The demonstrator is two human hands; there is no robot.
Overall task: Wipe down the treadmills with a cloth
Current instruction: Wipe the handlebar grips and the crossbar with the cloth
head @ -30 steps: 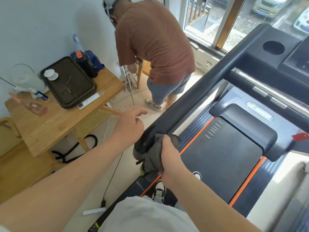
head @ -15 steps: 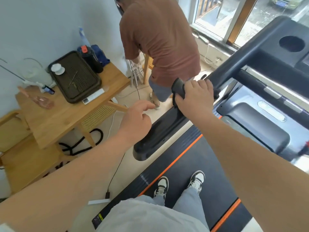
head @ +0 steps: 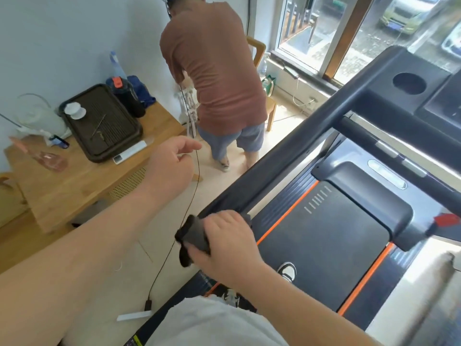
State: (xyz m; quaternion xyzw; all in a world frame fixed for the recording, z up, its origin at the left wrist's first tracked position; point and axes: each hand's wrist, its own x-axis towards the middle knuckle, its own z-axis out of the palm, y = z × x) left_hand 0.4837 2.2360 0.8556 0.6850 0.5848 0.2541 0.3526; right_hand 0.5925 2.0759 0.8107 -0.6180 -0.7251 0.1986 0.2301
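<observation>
I stand on a black treadmill (head: 324,248) with orange side stripes. Its left handrail (head: 282,158) runs diagonally from the console at the upper right down to its near end. My right hand (head: 224,243) grips a dark grey cloth (head: 193,237) wrapped over that near end of the rail. My left hand (head: 172,163) hovers in the air to the left of the rail, fingers loosely curled, holding nothing; a thin black cable (head: 192,193) hangs just beside it.
A person in a brown shirt (head: 214,71) stands bent over near the window, left of the treadmill. A wooden table (head: 74,181) with a dark tray (head: 102,123) and bottles stands at the left. A cable plug (head: 147,305) and a white strip lie on the floor.
My right hand slid the cloth up the handrail towards the console and has come back down to the rail's near end. My left hand stayed raised beside it.
</observation>
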